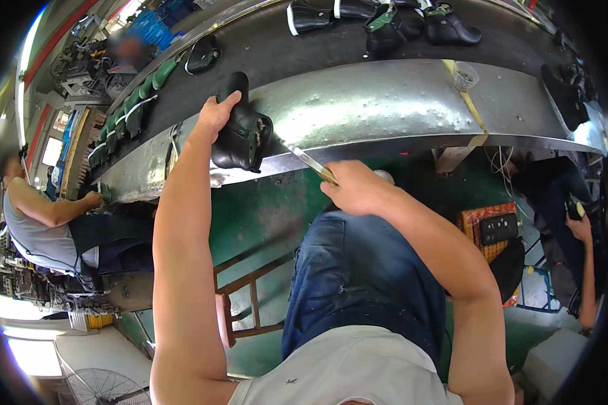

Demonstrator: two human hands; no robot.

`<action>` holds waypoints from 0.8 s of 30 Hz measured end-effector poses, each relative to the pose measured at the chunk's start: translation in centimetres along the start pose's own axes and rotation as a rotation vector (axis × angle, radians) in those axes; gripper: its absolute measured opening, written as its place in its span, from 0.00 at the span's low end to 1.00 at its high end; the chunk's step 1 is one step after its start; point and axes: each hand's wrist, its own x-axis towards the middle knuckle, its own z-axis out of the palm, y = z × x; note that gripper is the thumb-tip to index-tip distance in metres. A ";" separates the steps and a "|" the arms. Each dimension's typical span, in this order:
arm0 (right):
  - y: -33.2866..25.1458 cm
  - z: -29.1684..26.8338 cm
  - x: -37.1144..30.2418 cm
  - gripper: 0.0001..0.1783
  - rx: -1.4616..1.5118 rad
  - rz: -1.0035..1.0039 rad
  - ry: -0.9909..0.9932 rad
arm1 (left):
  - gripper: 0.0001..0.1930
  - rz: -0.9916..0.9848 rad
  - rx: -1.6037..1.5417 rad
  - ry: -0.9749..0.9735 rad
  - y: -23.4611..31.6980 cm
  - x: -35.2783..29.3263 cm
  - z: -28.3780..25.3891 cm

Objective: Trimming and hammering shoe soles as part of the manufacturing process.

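Above the near edge of the metal bench, the left hand, nearer, grips the black boot, its long axis pointing away from the body; the right hand clasps a slim tool slanting left toward it.

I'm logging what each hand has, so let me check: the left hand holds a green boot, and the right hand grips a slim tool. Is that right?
Not quite: the boot in the left hand is black, not green, as the head view shows. The right hand does grip a slim tool.
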 end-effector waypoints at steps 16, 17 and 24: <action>-4.8 1.5 8.2 0.17 -0.744 -0.061 0.252 | 0.46 0.009 -0.176 -0.078 -1.3 1.3 -1.0; -5.3 1.2 8.3 0.17 -0.740 -0.068 0.244 | 0.48 0.007 -0.148 -0.069 -1.3 1.3 -1.2; -2.7 -1.1 6.7 0.10 -0.668 -0.015 0.083 | 0.52 0.033 0.373 0.048 1.1 -0.2 1.7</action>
